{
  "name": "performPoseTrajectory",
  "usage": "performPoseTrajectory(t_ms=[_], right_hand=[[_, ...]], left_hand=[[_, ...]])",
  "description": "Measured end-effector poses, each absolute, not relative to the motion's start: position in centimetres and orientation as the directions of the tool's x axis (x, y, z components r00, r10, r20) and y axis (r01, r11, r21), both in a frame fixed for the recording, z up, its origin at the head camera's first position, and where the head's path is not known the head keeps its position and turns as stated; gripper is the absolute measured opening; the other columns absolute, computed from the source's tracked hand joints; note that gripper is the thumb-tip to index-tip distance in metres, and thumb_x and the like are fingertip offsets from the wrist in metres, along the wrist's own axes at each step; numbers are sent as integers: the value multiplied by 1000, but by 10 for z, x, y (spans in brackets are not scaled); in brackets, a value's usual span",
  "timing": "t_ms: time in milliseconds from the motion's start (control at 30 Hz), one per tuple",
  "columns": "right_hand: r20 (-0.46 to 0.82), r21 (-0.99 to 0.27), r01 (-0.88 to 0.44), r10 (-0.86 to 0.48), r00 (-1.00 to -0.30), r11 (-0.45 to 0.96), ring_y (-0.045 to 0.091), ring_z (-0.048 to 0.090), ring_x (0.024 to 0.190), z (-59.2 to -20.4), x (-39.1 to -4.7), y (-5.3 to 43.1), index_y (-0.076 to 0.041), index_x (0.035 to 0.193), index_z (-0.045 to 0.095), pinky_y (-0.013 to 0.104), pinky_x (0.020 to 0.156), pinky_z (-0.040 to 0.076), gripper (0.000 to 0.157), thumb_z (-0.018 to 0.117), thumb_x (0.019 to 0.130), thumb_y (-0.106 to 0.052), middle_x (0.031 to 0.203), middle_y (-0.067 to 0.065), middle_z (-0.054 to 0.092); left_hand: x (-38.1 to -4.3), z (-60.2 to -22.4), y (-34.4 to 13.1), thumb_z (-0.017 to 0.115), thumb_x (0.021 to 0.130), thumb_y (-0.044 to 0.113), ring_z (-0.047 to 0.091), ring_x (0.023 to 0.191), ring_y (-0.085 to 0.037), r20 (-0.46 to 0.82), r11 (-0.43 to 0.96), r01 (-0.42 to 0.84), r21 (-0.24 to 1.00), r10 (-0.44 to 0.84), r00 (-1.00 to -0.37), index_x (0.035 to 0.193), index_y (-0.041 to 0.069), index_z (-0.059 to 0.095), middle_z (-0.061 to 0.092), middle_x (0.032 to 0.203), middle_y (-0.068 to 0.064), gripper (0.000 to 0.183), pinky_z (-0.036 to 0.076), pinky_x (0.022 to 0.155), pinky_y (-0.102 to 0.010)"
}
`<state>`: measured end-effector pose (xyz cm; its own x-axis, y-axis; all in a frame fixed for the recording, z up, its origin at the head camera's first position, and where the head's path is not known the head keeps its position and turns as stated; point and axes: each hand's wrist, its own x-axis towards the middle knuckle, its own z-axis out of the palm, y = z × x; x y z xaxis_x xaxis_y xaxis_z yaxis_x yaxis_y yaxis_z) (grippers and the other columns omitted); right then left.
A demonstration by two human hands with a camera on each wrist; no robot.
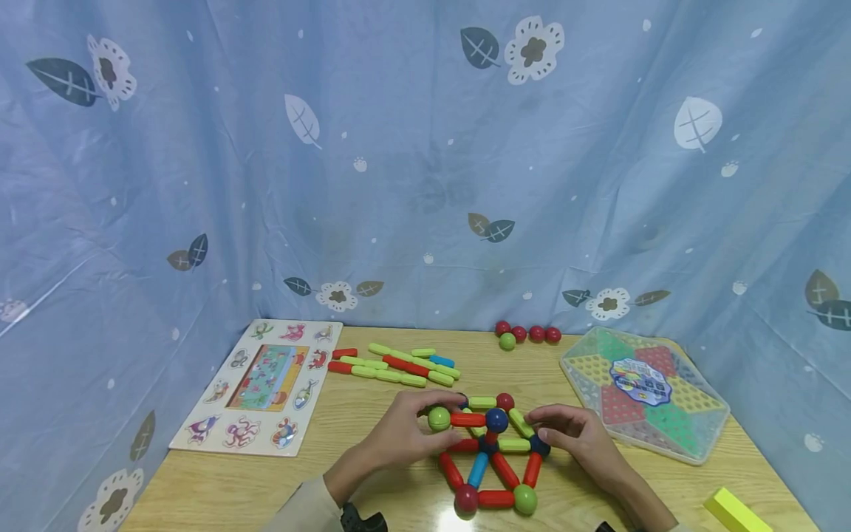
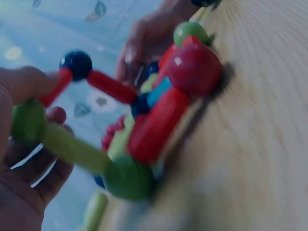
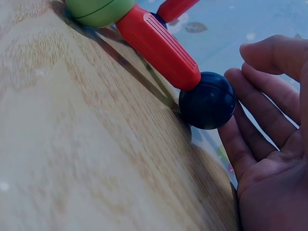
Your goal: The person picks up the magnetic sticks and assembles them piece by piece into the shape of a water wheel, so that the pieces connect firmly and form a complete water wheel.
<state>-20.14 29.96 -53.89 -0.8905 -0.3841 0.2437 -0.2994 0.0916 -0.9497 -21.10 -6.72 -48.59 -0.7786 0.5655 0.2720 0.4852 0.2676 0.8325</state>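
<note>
A structure of magnetic rods and balls stands on the table, with red rods [image 1: 496,499], yellow rods and a blue rod [image 1: 477,470] joined by coloured balls. My left hand [image 1: 407,432] holds a raised light green ball [image 1: 439,419] between thumb and fingers. From that ball a red rod [image 1: 468,420] runs to a dark blue ball [image 1: 496,420]; in the left wrist view a yellow rod [image 2: 74,149] slopes down to another green ball [image 2: 127,178]. My right hand [image 3: 274,130] has loosely extended fingers touching a low dark blue ball [image 3: 208,101]; its thumb stands apart.
Several loose rods [image 1: 399,366] lie behind the structure to the left. A group of loose balls [image 1: 536,334] sits at the table's back edge. An animal puzzle board [image 1: 222,355] lies left, a star-patterned game board [image 1: 645,391] right, a yellow block [image 1: 738,511] front right.
</note>
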Motion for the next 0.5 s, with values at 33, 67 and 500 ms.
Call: performPoseTrajectory(t_ms=[33, 67, 500], right_hand=[[247, -948, -304, -385, -889, 94, 10, 75, 113, -539, -201, 299, 12, 132, 68, 25, 94, 62, 29, 65, 104, 4, 126, 8, 80], [244, -948, -302, -387, -889, 97, 10, 75, 113, -539, -201, 299, 11, 132, 69, 25, 94, 61, 30, 67, 104, 4, 127, 10, 79], [281, -881, -393, -378, -882, 263, 5, 72, 120, -544, -202, 292, 0, 138, 69, 19, 99, 58, 40, 77, 99, -1, 134, 24, 73]], left_hand=[[-211, -490, -72, 84, 98, 27, 68, 128, -11, 245, 275, 457, 846, 560, -792, 142, 19, 74, 77, 138, -1, 46, 56, 111, -36], [-212, -494, -76, 85, 97, 26, 69, 125, -11, 219, 277, 429, 860, 559, -799, 141, 19, 74, 77, 137, -1, 46, 57, 109, -36], [-201, -525, -89, 85, 96, 13, 73, 100, -8, 210, 256, 415, 873, 570, -794, 114, 13, 83, 78, 108, 5, 19, 62, 91, -25]])
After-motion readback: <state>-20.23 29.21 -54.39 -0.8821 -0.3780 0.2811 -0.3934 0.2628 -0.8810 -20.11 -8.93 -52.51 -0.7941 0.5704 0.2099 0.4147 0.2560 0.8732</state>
